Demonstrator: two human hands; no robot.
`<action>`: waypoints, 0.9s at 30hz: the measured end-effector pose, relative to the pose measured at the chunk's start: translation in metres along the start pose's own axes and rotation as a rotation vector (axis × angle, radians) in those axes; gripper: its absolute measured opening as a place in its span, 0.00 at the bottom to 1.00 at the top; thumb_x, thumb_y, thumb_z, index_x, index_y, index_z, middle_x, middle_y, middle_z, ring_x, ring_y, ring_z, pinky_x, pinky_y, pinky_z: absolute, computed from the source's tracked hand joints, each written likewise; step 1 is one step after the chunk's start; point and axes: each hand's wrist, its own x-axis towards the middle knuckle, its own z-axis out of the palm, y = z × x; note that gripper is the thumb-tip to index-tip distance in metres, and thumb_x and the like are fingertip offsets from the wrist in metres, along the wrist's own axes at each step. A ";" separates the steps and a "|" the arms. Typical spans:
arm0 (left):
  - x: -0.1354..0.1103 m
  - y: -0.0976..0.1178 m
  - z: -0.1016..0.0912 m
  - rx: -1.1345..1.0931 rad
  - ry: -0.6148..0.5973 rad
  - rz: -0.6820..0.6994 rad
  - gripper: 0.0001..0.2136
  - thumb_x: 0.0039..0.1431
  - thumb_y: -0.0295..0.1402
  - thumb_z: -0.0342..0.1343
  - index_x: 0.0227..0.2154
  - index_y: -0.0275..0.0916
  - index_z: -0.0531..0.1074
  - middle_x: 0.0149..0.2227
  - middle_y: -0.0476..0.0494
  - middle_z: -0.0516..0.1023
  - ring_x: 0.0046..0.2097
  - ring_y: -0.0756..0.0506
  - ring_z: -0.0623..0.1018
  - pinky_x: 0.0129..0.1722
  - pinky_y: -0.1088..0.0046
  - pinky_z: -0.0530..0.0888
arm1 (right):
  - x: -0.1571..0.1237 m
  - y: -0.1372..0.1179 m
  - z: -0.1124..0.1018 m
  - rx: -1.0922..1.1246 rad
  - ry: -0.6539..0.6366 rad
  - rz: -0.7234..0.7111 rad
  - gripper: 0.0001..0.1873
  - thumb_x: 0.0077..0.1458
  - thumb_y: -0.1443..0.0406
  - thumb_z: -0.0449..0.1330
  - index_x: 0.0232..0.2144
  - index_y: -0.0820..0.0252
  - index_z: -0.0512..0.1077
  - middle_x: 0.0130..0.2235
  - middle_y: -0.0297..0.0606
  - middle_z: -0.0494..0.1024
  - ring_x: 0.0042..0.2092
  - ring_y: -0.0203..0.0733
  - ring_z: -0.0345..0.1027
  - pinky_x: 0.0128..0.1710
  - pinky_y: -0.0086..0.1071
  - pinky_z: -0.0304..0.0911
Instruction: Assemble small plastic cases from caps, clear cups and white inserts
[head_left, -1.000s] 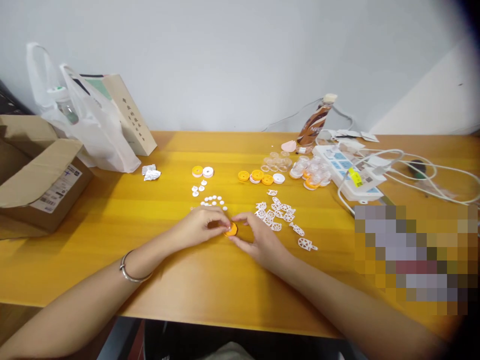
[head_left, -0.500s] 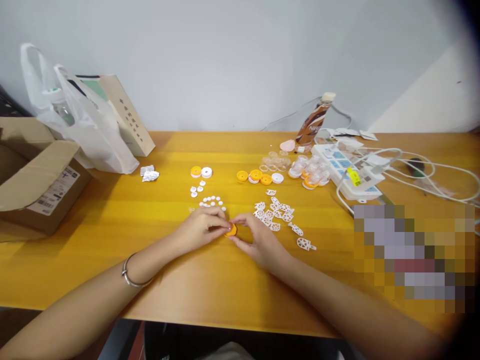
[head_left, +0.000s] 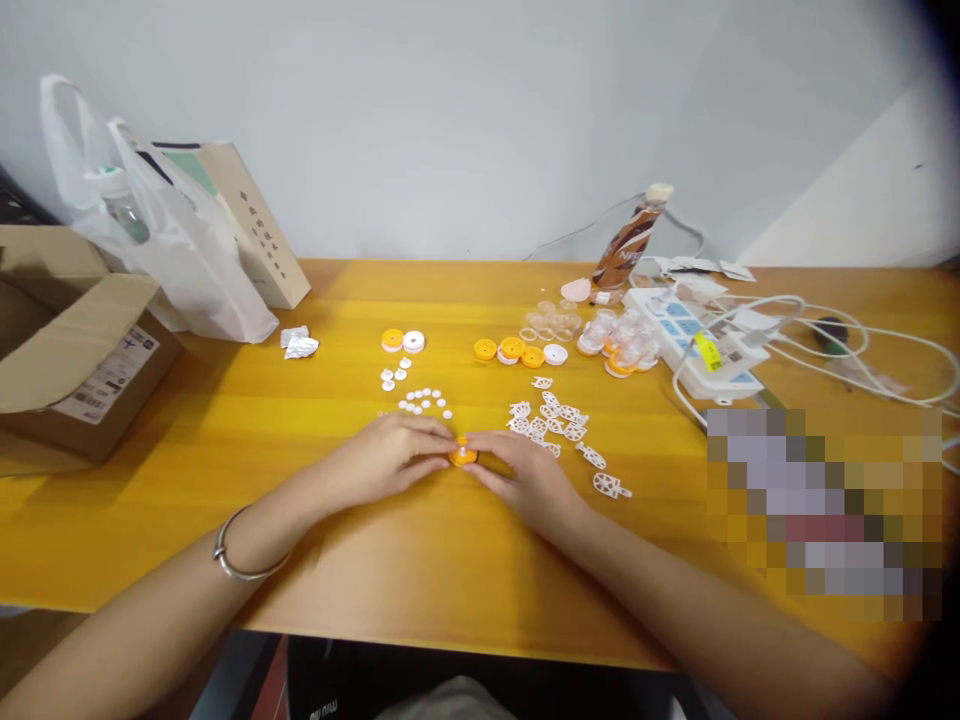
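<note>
Between my two hands is a small round orange plastic piece (head_left: 463, 457) with a white bit at its centre. My left hand (head_left: 405, 452) pinches its left side with thumb and fingers. From the right, the fingertips of my right hand (head_left: 525, 470) grip the other side. Just beyond my left hand lie several small white discs (head_left: 425, 404). A cluster of white spoked plastic parts (head_left: 555, 420) lies past my right hand. Farther back are orange round pieces (head_left: 512, 349) beside a white round piece (head_left: 555, 355), and another orange-and-white pair (head_left: 403, 341).
A cardboard box (head_left: 82, 390), a white plastic bag (head_left: 195, 270) and crumpled foil (head_left: 300, 343) are on the left. Clear rings (head_left: 551, 322), wrapped pieces (head_left: 619, 340), a drink bottle (head_left: 630, 245) and a power strip (head_left: 694, 345) with loose cables stand at the back right.
The orange piece has been turned so its white centre shows, and it sits slightly lower. My right fingers have come closer around it, and my left forearm has shifted slightly left.
</note>
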 end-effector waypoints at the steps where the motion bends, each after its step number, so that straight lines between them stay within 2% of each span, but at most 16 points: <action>1: 0.000 0.001 0.000 0.025 -0.005 0.008 0.12 0.60 0.30 0.48 0.44 0.42 0.72 0.44 0.43 0.75 0.43 0.48 0.74 0.46 0.69 0.70 | 0.000 0.000 0.000 -0.003 -0.003 -0.005 0.10 0.52 0.67 0.58 0.38 0.53 0.71 0.42 0.38 0.78 0.44 0.43 0.72 0.45 0.39 0.65; 7: -0.003 0.004 0.002 0.158 0.000 0.019 0.11 0.60 0.32 0.50 0.43 0.43 0.73 0.45 0.44 0.74 0.45 0.46 0.73 0.48 0.66 0.67 | -0.001 0.003 0.002 -0.034 0.006 -0.052 0.09 0.53 0.67 0.57 0.37 0.55 0.74 0.42 0.40 0.78 0.45 0.46 0.72 0.46 0.42 0.66; 12: -0.004 0.011 0.001 0.279 -0.017 0.045 0.11 0.62 0.33 0.46 0.42 0.42 0.72 0.44 0.44 0.74 0.44 0.47 0.74 0.47 0.66 0.65 | -0.001 0.002 0.003 -0.161 -0.020 -0.123 0.10 0.56 0.67 0.54 0.38 0.53 0.74 0.43 0.39 0.78 0.45 0.44 0.71 0.46 0.40 0.67; 20: -0.006 0.023 0.012 0.641 -0.077 0.117 0.11 0.62 0.26 0.43 0.41 0.33 0.70 0.41 0.37 0.73 0.42 0.42 0.72 0.42 0.64 0.63 | -0.003 -0.001 0.004 -0.395 -0.059 -0.247 0.12 0.59 0.69 0.49 0.37 0.64 0.73 0.41 0.48 0.76 0.42 0.47 0.70 0.43 0.43 0.67; 24: -0.005 0.022 0.012 0.600 -0.049 0.135 0.11 0.62 0.27 0.44 0.38 0.34 0.71 0.39 0.39 0.74 0.40 0.44 0.72 0.41 0.66 0.64 | -0.003 -0.001 0.004 -0.441 -0.061 -0.273 0.11 0.59 0.69 0.49 0.37 0.65 0.71 0.40 0.49 0.75 0.41 0.47 0.70 0.43 0.41 0.67; 27: -0.004 0.006 0.000 0.441 0.012 0.093 0.10 0.62 0.30 0.45 0.40 0.38 0.71 0.40 0.43 0.74 0.40 0.47 0.73 0.42 0.69 0.65 | -0.003 0.000 0.004 -0.374 -0.040 -0.229 0.09 0.58 0.69 0.50 0.36 0.63 0.70 0.41 0.47 0.75 0.43 0.45 0.69 0.45 0.40 0.67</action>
